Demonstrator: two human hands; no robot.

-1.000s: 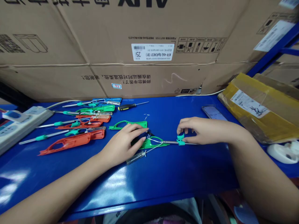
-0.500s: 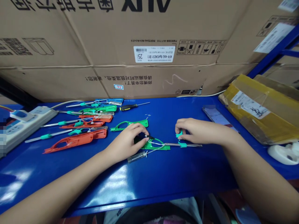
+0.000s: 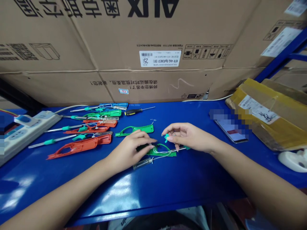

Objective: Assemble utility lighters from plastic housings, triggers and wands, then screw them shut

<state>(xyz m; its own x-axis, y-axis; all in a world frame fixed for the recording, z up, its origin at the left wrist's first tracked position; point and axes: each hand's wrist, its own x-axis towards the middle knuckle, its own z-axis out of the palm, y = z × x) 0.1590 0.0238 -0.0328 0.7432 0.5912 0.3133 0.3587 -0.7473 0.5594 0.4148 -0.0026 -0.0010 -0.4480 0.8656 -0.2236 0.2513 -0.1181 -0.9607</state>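
Note:
My left hand is closed over the left end of a green lighter shell half, its fingers curled around a black part that mostly hides under them. White wires run across that shell to a thin metal tube on the right. A small teal plastic piece is pinched between the thumb and finger of my right hand, just above the shell's right end. In front of the shell lies a clear fuel tank. Behind my left hand rests another green shell half.
Several opened lighters, including an orange shell, lie at left beside a white power strip. A screwdriver is behind. To the right are a phone, a taped package and a white object. Large cartons wall the back.
My right hand has moved left with the teal piece, from above the metal tube to above the shell's right end. My left hand stays over the shell.

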